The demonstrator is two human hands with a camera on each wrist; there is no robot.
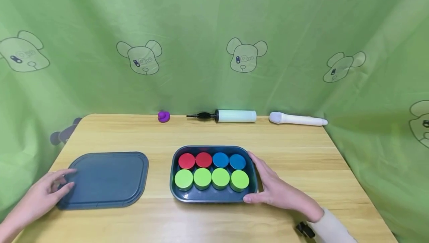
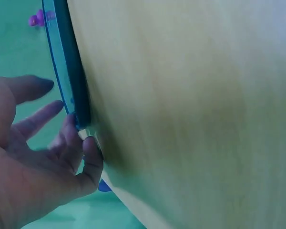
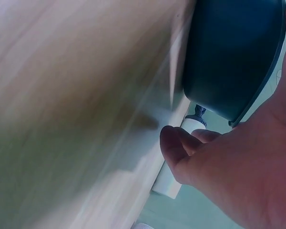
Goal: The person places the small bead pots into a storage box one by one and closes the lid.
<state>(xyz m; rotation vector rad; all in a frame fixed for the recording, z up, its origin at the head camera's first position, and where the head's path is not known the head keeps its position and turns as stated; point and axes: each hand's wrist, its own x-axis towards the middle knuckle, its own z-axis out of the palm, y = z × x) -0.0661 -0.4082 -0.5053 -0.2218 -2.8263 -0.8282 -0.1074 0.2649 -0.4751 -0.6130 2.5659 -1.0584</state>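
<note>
A dark blue box (image 1: 214, 199) stands on the table with its top uncovered. Inside, two red cylinders (image 1: 195, 160) and two blue cylinders (image 1: 229, 160) form the back row, with several lime-green cylinders (image 1: 211, 178) in front. My right hand (image 1: 279, 191) grips the box's right end, thumb at the near corner and fingers at the far one. In the right wrist view, the other fingers of that hand (image 3: 243, 162) bend below the box wall (image 3: 233, 52). My left hand (image 1: 41, 194) is at the left edge of a flat dark blue lid (image 1: 107, 179), fingers loosely bent and apart.
Along the table's back edge lie a purple rubber duck (image 1: 163, 116), a white hand pump (image 1: 236, 116) with a black nozzle, and a white microphone (image 1: 298, 119). Green printed cloth (image 1: 201, 19) hangs behind and at both sides of the wooden table (image 1: 161, 220).
</note>
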